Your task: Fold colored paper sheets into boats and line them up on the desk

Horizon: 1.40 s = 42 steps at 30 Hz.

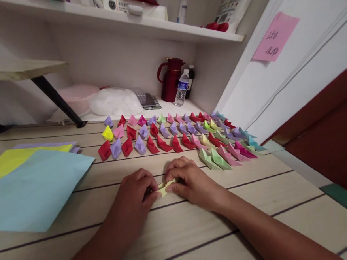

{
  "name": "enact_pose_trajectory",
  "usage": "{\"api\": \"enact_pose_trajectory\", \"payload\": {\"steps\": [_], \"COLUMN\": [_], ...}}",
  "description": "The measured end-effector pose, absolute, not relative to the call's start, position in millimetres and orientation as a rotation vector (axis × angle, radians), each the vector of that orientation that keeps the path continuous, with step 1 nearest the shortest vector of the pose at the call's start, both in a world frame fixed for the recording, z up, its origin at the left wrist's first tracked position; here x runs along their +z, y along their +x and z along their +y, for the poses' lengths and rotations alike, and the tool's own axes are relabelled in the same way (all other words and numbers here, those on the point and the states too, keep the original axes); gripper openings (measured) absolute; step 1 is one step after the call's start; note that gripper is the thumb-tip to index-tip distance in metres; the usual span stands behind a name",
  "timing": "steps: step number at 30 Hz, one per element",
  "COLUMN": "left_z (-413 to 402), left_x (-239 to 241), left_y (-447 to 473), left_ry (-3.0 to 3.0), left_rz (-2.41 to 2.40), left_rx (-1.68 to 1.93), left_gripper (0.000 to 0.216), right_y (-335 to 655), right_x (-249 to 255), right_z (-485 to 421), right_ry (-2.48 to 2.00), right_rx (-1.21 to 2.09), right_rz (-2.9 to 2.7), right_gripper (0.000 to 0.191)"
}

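A small piece of folded pale yellow paper [163, 189] is pinched between my two hands, just above the wooden table. My left hand [139, 187] grips its left end with thumb and fingers. On its right side, my right hand [186, 180] pinches the paper as well. Fingers cover much of it, so its full shape cannot be made out. Beyond my hands stand rows of small folded paper boats, among them a red boat [152, 145], a purple boat [140, 144] and a light green boat [210, 158].
Blue paper sheets [38, 192] and a yellow sheet [7, 166] lie at the left. Behind the boats are a red thermos jug [172, 80], a water bottle [182, 89] and a white plastic bag [113, 101]. A shelf [118, 21] spans above; a black-legged stand [58, 100] is at left.
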<state>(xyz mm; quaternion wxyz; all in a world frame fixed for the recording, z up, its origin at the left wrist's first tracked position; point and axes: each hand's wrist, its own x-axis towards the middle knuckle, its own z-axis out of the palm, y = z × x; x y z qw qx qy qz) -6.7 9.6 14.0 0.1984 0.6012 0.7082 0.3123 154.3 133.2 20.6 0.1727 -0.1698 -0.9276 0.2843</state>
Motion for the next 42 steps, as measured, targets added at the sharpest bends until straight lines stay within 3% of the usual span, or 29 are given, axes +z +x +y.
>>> {"api": "enact_pose_trajectory", "payload": {"steps": [10, 17, 31, 37, 42], "left_z": [12, 14, 18, -2, -30], "left_x": [14, 14, 12, 6, -3], "left_y": [-2, -3, -1, -16, -16], "left_ry": [1.697, 1.697, 1.714, 1.827, 2.552], "left_rz": [2.189, 2.197, 2.32, 2.164, 2.213], "left_rx": [0.683, 0.682, 0.719, 1.009, 0.881], "left_gripper": [0.01, 0.009, 0.004, 0.033, 0.042], "right_y": [154, 150, 141, 138, 137], "right_x": [26, 23, 25, 29, 29], "right_z": [125, 125, 122, 126, 131], "right_ry": [-0.567, -0.614, -0.708, -0.725, -0.7], "right_rx": [0.637, 0.61, 0.67, 0.7, 0.748], "right_rz": [-2.724, -2.7, -2.709, -2.751, -2.749], "right_gripper": [0.004, 0.017, 0.01, 0.011, 0.014]}}
